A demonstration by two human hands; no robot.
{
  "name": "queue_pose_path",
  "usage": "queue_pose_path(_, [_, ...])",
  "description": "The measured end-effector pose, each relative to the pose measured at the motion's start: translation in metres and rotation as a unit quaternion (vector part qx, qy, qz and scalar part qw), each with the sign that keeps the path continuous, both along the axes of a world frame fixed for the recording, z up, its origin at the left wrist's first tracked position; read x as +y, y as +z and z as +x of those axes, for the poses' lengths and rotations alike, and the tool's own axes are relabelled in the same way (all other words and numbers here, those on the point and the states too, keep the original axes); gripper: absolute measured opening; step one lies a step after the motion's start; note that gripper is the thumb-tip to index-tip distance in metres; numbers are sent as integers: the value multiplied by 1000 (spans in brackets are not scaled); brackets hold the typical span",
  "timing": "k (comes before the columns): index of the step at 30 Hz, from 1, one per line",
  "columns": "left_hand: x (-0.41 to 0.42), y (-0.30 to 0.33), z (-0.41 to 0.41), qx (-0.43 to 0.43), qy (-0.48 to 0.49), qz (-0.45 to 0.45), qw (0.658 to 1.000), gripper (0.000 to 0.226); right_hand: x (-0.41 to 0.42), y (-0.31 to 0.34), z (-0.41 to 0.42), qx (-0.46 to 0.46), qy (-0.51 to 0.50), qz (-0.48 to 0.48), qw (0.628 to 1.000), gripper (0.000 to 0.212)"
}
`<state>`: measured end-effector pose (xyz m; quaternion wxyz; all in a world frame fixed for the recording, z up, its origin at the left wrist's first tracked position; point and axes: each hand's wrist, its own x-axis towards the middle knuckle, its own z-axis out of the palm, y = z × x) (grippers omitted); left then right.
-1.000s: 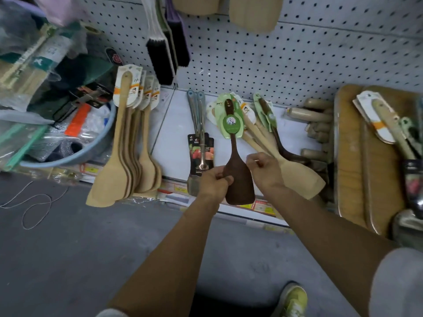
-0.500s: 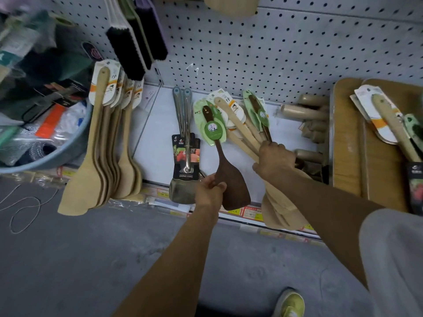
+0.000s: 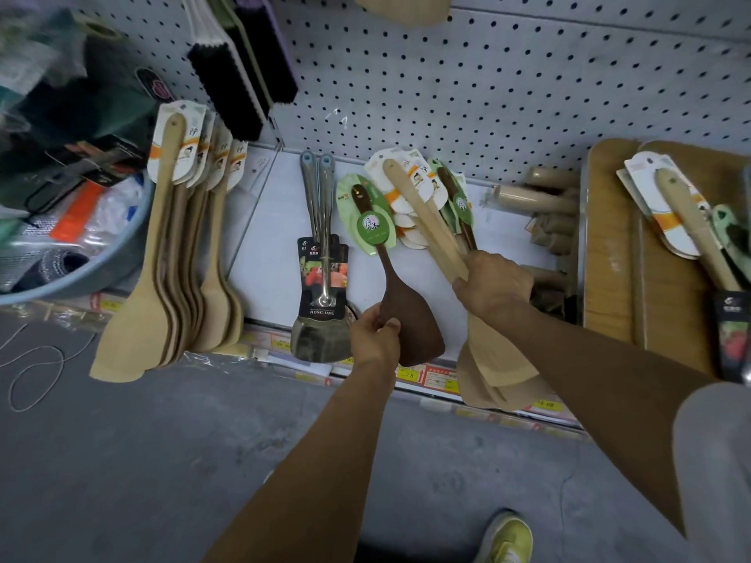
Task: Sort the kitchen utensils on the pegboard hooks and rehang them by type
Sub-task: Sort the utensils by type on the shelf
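**Two hands among the hanging spatulas**

A white pegboard (image 3: pixel 508 75) fills the wall behind a low white shelf (image 3: pixel 276 221), with grey floor below. Everything here is placed relative to the dark wooden spatula (image 3: pixel 400 294), which hangs near the middle of the display with a green card on its handle.

The left hand (image 3: pixel 376 333) is closed around the left edge of that spatula's broad blade, thumb in front and fingers curled behind. Just right of the dark spatula, the right hand (image 3: pixel 493 288) is clenched around a bundle of pale wooden spatulas (image 3: pixel 498 359); their handles fan up and to the left above the fist, their blades hang stacked below it. A second dark handle with a green card sits in the same bundle.

Just left of the dark spatula hang two metal turners (image 3: pixel 323 278) with a black card. Further left hangs a thick row of light wooden spatulas (image 3: pixel 170 278), and above these, black-bristled brushes (image 3: pixel 239 83). Well to the right of the dark spatula stand wooden boards (image 3: pixel 609 245) with more carded utensils in front of them.
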<state>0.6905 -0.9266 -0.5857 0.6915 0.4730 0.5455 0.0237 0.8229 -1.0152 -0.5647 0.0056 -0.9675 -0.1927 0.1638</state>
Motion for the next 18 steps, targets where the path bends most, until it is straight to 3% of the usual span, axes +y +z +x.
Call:
queue_pose_path(10, [9, -9, 11, 94, -116, 81, 986, 50, -18, -4, -5, -9, -39, 69, 997, 24])
queue_pose_path(16, [6, -20, 18, 101, -222, 127, 962, 53, -11, -3, -16, 33, -85, 144, 985, 21])
queue_pose_path(18, [2, -22, 22, 77, -224, 162, 958, 44, -7, -2, -19, 59, -103, 173, 978, 22])
